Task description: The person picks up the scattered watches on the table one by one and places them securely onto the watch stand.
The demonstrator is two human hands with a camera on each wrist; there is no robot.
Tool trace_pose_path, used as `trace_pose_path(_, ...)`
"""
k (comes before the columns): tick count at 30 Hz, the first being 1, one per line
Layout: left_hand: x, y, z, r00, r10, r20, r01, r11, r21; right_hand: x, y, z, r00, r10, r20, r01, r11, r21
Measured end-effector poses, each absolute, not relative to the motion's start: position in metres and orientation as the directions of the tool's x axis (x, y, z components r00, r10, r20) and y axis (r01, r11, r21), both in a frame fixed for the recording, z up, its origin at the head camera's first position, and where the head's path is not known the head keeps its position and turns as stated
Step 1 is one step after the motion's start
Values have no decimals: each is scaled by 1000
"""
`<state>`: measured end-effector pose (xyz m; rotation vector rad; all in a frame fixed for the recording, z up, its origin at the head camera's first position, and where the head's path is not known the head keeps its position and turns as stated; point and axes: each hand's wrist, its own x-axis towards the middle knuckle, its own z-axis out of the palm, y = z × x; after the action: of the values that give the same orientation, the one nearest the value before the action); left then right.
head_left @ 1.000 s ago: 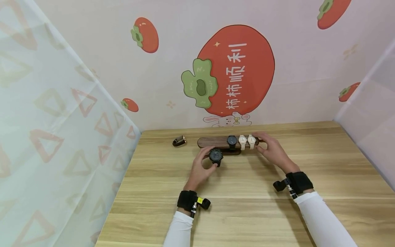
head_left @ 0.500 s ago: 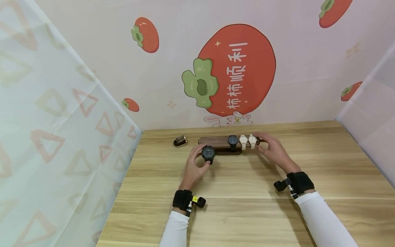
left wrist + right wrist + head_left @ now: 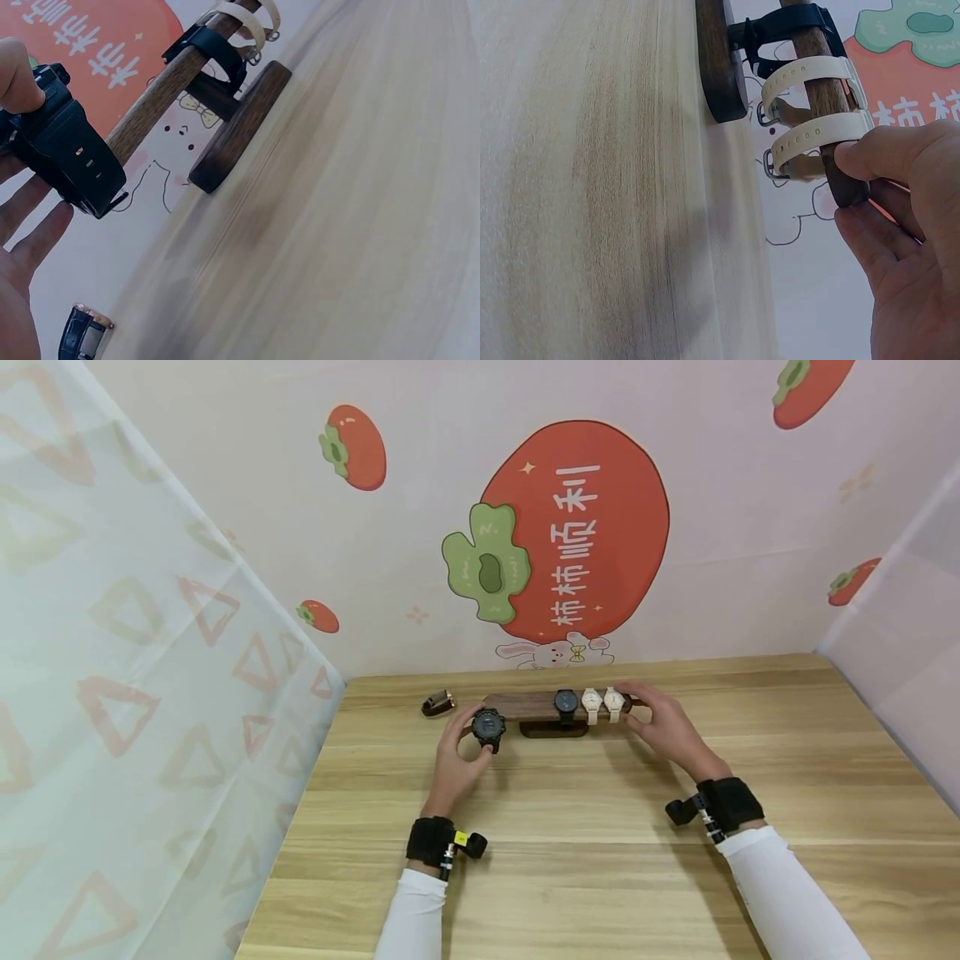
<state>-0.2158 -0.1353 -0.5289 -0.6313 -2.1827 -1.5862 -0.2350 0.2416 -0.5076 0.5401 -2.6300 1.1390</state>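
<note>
My left hand (image 3: 456,770) pinches a black wristwatch (image 3: 489,727) between thumb and fingers, at the left end of a dark wooden watch stand (image 3: 525,706). Up close in the left wrist view, the strap (image 3: 71,150) overlaps the bar's end; whether it goes round the bar I cannot tell. My right hand (image 3: 670,731) grips the bar's right end, with the thumb on top of the wood in the right wrist view. Around the bar hang another black watch (image 3: 566,702) and two cream-strapped watches, one inner (image 3: 592,701) and one outer (image 3: 613,701), beside my right fingers.
A dark-strapped watch (image 3: 438,702) with a gold-coloured edge lies on the wooden table (image 3: 570,877), left of the stand. The stand's base (image 3: 553,730) rests near the back of the table. A printed cloth wall (image 3: 720,568) rises behind it.
My left hand has moved left with the black watch, from in front of the bar to its left end. My right hand has stayed at the bar's right end.
</note>
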Motion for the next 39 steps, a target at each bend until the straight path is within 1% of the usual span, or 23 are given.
trace_pose_path(15,-222,-148,-528,-870,106,482,489,304,817,-233,243,-507,-912,-242,332,-407,637,-655)
trace_pose_path(26,-235,-146,-531,-863,84,498,501,258,826,-235,242,-507,-914,-242,326,-403,638,-656)
trace_pose_path(33,-242,-143,-530,-883,85,461,467,248,849,-234,242,-505,-916,-246,316,-398,647,-650)
trace_pose_path(39,-249,-143,-532,-883,100,458,468,227,854,-235,242,-505,-922,-252,293,-385,649,-656)
